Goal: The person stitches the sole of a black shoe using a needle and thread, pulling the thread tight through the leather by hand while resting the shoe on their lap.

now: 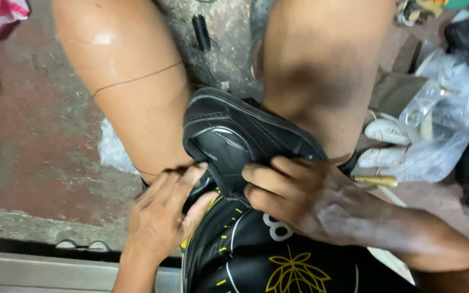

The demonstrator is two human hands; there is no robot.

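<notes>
The black leather shoe with glossy moulded side panels (234,135) sits wedged between my two bare knees, its back end toward my lap and its front pointing away toward the floor. My right hand (321,203) lies over the near end of it, fingers curled and pressed down on the upper, thumb side tucked under, so it is clamped on the shoe. My left hand (164,214) comes in from below on the other side, fingers drawn together at the shoe's edge where a thin dark thread (137,80) runs up and across my left thigh; I cannot tell whether the fingertips actually pinch the thread or only rest against the leather.

Just beyond my right wrist a slim wooden tool handle with a brass-coloured look (375,180) pokes out sideways. Near it on the floor lie white sneakers (386,144), touching a crumpled clear plastic bag (441,114). A small black cylindrical spool (201,32) rests on the grey concrete floor (39,135) between my legs, well apart from the shoe. My black shorts with yellow leaf print (278,260) fill the bottom of the view.
</notes>
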